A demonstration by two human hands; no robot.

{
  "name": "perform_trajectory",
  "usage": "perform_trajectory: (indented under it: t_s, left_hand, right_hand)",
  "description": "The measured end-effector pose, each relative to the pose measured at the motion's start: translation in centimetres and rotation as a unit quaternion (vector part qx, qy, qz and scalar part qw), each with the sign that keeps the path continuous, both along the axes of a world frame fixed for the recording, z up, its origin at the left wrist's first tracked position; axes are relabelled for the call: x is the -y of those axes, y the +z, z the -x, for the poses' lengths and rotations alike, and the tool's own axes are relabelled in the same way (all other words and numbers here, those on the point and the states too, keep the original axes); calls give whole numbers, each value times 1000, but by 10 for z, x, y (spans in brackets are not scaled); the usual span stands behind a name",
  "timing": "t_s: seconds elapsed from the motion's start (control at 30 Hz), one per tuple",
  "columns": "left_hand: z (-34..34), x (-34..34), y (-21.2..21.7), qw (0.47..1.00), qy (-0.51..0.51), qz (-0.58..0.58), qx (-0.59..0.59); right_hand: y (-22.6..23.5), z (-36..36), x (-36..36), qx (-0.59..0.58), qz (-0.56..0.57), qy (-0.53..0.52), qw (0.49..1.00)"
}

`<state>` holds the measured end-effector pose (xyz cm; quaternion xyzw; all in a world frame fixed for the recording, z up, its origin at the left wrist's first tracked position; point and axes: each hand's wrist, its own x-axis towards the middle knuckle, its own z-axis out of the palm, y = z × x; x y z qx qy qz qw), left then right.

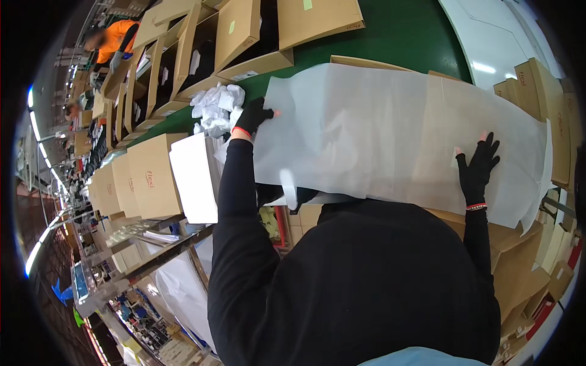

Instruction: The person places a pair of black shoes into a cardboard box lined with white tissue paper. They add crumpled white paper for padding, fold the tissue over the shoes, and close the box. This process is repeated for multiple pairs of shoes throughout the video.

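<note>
A wide, translucent white sheet of wrapping paper (378, 128) spreads in front of me, with brown cardboard showing through and around it. My left hand (250, 117), in a black glove with a bare fingertip, is closed at the sheet's left edge. Toward its right end, my right hand (479, 168) lies on the paper, fingers spread and palm down. Below the sheet's near left edge, a white elongated piece (289, 188) pokes out beside black shapes I cannot make out. Crumpled white paper wads (215, 108) are heaped just left of my left hand.
Open cardboard boxes (238, 30) line the green table (403, 36) at the far left. A white stack (194, 177) leans against brown cartons (152, 174) by my left arm. More cartons (540, 91) stand on the right. A person in orange (116, 39) works at the far left.
</note>
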<state>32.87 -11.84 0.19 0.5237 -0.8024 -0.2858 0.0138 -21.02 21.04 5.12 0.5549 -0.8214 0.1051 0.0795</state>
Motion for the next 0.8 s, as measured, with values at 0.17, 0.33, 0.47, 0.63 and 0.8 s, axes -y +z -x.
perform_trajectory:
  t_s: [0.17,0.33,0.47,0.63,0.8]
  left_hand:
    - [-9,23,-28,974,158,152,53]
    - [61,-71,80,939,4,338,-59]
    - [102,-151,73,988,-83,131,-9]
    - [151,-165,45,993,-79,79,-37]
    - [172,-194,45,992,-68,15,-103]
  right_hand:
    - [-22,-2,-13,-26,-138,-74,987]
    - [40,-50,48,42,-41,92,994]
    - [47,-108,113,42,-202,236,949]
    - [-45,-120,163,3,-317,267,910]
    - [-79,-111,176,-14,-342,256,904]
